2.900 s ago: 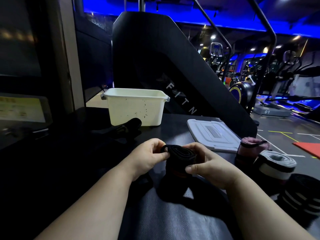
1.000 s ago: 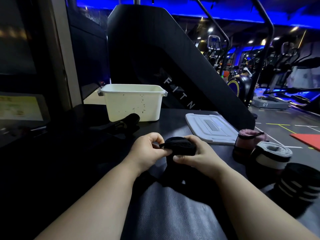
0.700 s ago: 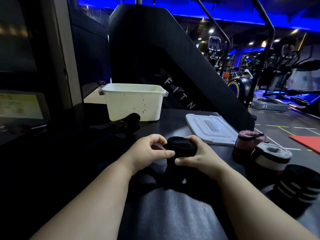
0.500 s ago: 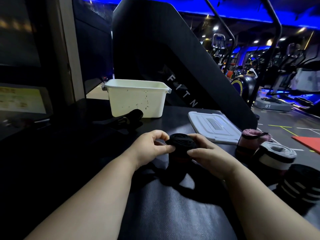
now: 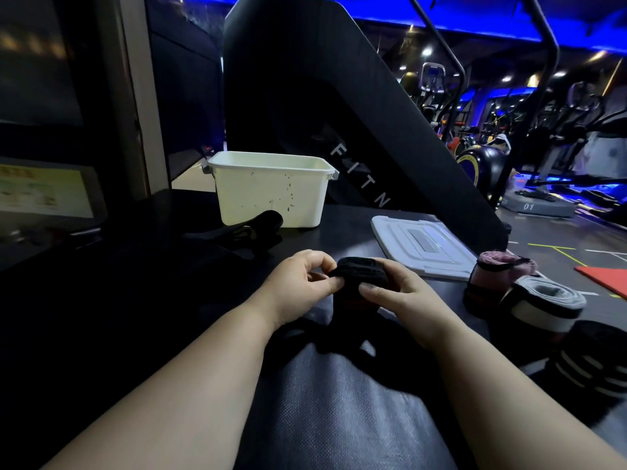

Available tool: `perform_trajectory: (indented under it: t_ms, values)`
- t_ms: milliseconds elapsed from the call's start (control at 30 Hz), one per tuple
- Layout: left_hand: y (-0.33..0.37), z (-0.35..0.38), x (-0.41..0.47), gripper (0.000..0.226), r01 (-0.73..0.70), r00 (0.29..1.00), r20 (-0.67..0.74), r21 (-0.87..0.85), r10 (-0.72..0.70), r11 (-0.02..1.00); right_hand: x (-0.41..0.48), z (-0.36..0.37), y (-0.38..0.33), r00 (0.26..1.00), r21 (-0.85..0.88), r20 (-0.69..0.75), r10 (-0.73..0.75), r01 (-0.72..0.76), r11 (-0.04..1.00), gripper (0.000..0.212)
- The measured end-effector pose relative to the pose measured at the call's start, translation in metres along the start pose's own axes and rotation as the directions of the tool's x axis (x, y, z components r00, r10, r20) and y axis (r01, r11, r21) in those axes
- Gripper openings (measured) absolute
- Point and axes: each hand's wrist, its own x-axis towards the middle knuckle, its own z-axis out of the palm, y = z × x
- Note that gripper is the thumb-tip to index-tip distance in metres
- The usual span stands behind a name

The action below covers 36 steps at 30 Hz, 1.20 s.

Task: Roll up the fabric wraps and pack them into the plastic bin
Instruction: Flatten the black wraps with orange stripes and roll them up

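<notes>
Head camera view, looking down over two bare forearms at a dark table (image 5: 339,418) in a dim gym lit blue.

A white plastic bin (image 5: 271,198) stands open at the far side of the table; every place below is given from it. In front of the bin, closer to the person and a little to its right, both hands meet on a black wrap (image 5: 361,271) that is mostly wound into a thick roll. The left hand (image 5: 302,283) pinches the roll's left side between thumb and fingers. The right hand (image 5: 403,293) curls around its right side, thumb across the front. The coiled end seems to face up, so the roll's axis stands roughly upright. A loose tail (image 5: 339,334) hangs from it down to the table, so the winding looks unfinished.

From the hands, the bin lies ahead and slightly left, well apart from them; the left hand is the nearer one.

Touching the bin's front wall lies another dark wrap (image 5: 258,225), not neatly rolled. Right of the bin, the bin lid (image 5: 420,245) lies flat. Further right and nearer the person stand three finished rolls: a pink roll (image 5: 498,266), a grey and white roll (image 5: 543,300) and a black striped roll (image 5: 597,361). Whether the bin holds anything cannot be seen.
</notes>
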Motion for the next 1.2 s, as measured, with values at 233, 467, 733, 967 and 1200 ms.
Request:
perform_trajectory:
  t_ms: [233,467,733,967,1200]
  values:
    - [0.002,0.002,-0.002,0.032,0.078,0.995,0.069,-0.114,-0.071,0.99,-0.001,0.001,0.001,0.998,0.022,-0.054,0.011,-0.01,1.0,0.034]
    - [0.003,0.007,-0.001,0.019,0.056,0.998,0.007,-0.078,-0.056,0.995,0.002,-0.004,0.0,0.997,0.165,0.026,0.073,-0.076,0.983,0.055]
    - [0.0,0.013,0.005,0.029,0.032,0.988,-0.146,-0.043,-0.038,0.999,0.008,0.007,0.008,0.983,-0.038,-0.185,-0.001,-0.006,0.999,0.045]
    - [0.003,0.005,-0.004,0.026,0.08,0.997,0.004,-0.195,-0.081,0.978,0.008,0.01,0.008,0.966,-0.127,-0.254,-0.045,0.013,0.992,0.037]
    - [0.004,0.007,-0.008,0.033,0.091,0.996,0.02,-0.259,-0.089,0.962,0.011,0.012,0.008,0.957,-0.212,-0.284,-0.066,0.005,0.977,0.023]
